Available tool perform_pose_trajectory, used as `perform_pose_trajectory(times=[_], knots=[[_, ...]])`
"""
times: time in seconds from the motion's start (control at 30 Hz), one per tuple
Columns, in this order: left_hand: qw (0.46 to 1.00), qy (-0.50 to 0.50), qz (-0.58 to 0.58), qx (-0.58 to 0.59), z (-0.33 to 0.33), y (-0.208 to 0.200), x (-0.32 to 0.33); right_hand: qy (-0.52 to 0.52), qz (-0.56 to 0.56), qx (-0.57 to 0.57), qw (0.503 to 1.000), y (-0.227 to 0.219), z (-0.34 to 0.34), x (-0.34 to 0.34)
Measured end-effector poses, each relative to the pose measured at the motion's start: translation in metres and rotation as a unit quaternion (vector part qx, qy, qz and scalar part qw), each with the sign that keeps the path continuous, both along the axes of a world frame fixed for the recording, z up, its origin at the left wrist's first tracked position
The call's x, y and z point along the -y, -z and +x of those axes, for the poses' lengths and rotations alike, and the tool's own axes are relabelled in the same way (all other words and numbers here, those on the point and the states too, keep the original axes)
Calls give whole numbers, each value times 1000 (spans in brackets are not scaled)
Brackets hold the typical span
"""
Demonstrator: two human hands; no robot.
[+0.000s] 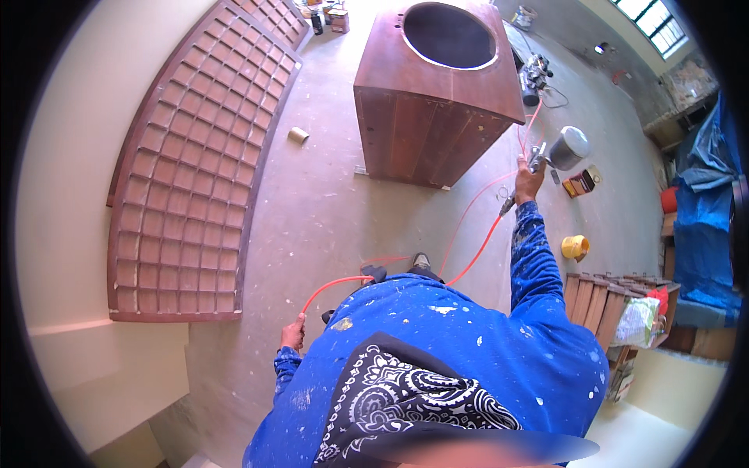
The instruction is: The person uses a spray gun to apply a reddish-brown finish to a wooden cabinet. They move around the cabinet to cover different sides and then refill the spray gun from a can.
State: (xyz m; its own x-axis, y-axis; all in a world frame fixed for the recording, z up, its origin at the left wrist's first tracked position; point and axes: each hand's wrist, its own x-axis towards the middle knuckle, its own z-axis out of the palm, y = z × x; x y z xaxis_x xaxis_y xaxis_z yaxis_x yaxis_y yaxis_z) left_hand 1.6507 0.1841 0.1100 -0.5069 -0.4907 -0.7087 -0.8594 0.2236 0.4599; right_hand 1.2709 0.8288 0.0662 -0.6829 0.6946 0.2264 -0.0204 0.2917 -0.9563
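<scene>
My right hand [529, 184], on an outstretched arm, is closed round the handle of a spray gun [537, 161] with a large grey cup [570, 147]. From the gun's lower end an orange-red air hose [485, 243] runs back past my body. Low on the left, my left hand [292, 334] grips a stretch of that hose, which arcs up from the fist toward my waist. To the left of the gun stands a reddish-brown wooden cabinet [425, 136] with a large round opening in its top. Apart from it, the spray gun is over the floor on its right.
Brown lattice panels [187, 187] lean along the left wall. A small tan cylinder [298, 136] lies near them. On the right are a rectangular tin [580, 182], a yellow container [575, 247], a compressor-like machine [535, 74], a wooden rack [597, 304] and blue sheeting [706, 234]. Hose crosses the floor.
</scene>
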Motion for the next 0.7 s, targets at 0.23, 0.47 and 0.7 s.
perform_pose_trajectory(times=[0.23, 0.47, 0.7], knots=[[999, -41, -21, 3, -19, -4, -70, -368, 44, 93, 924, -24, -32, 111], [998, -34, -45, 18, -33, 5, -127, -445, 366, -72, 815, -45, -51, 210], [994, 107, -23, -15, -63, 35, -107, -547, 401, 117, 725, -11, -64, 242]])
